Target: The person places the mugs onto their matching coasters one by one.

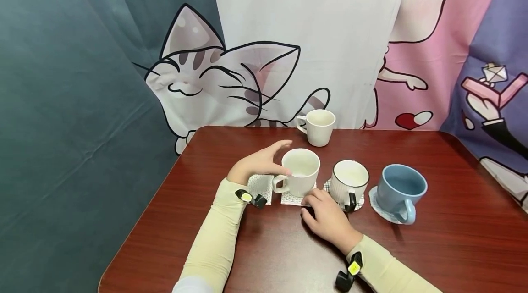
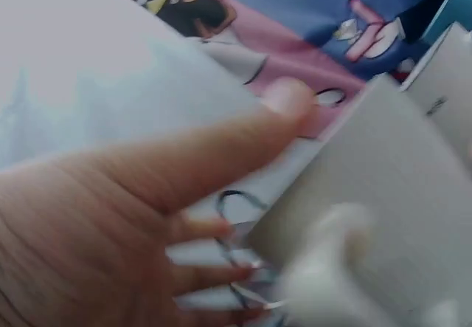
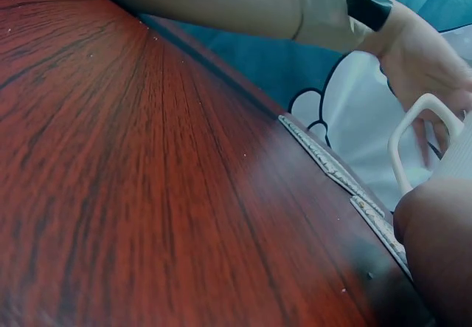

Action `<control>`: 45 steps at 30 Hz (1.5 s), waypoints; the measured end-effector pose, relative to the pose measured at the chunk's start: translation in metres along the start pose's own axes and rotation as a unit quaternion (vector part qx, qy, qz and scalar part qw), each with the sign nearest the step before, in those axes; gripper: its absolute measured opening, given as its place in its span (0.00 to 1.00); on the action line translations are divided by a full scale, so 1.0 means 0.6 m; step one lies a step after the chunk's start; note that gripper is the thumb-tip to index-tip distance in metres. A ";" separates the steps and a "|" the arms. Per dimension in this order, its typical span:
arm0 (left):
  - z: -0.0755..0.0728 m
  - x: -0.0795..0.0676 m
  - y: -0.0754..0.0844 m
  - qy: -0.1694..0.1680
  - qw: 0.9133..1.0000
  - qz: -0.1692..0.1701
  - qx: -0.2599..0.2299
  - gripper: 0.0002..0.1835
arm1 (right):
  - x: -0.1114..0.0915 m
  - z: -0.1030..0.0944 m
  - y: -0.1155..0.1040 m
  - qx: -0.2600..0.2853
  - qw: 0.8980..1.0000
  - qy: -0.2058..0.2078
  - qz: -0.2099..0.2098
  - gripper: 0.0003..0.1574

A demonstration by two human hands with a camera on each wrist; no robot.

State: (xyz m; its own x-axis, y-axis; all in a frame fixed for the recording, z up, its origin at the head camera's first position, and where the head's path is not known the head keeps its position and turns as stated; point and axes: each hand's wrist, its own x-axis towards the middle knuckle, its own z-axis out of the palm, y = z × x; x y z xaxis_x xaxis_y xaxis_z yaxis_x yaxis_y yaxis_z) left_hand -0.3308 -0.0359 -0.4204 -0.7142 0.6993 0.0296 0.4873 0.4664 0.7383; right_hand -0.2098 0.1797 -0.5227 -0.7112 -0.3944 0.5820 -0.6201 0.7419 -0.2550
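Observation:
A ribbed white mug (image 1: 303, 183) stands at a square speckled coaster (image 1: 290, 199), its handle toward the left. My left hand (image 1: 264, 160) is around the mug's left side, fingers spread and thumb at its rim; in the left wrist view the thumb (image 2: 221, 157) is stretched out beside the blurred mug (image 2: 383, 194). My right hand (image 1: 327, 217) lies low at the coaster's right front corner, fingers slightly bent, close to the mug's base. Whether its fingertips touch the coaster is hidden. In the right wrist view the mug's handle (image 3: 402, 142) shows above the coasters.
Left of the mug lies another square speckled coaster (image 1: 261, 187). On the right, a black-rimmed white mug (image 1: 348, 183) and a blue mug (image 1: 398, 192) stand on round coasters. Another white mug (image 1: 319, 130) is at the table's back edge, before a printed curtain (image 1: 305, 31).

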 end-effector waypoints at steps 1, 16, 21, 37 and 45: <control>0.005 0.007 0.001 0.001 1.000 0.021 -0.007 0.52 | 0.001 0.000 0.000 0.000 1.000 0.000 -0.002 0.06; 0.053 0.020 0.005 0.057 0.998 0.028 0.012 0.53 | 0.007 -0.004 -0.006 0.002 1.000 -0.003 -0.002 0.05; 0.063 0.010 0.034 0.090 0.994 -0.016 0.064 0.55 | 0.005 -0.005 -0.005 0.001 1.000 0.000 0.006 0.05; 0.067 0.018 0.053 0.110 0.981 0.027 0.158 0.56 | 0.002 -0.006 -0.005 0.003 1.000 0.006 0.009 0.05; 0.067 0.034 0.029 0.100 0.972 0.121 0.174 0.53 | 0.002 -0.007 -0.007 0.001 1.000 -0.002 0.003 0.05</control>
State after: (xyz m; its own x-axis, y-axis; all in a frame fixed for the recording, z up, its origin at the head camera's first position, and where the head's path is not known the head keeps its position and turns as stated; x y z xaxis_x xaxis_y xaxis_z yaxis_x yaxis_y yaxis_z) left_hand -0.3168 0.0084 -0.4342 -0.6240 0.7084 0.3298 0.7686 0.4804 0.4225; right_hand -0.2062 0.1784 -0.5176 -0.7161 -0.3931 0.5768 -0.6171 0.7427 -0.2600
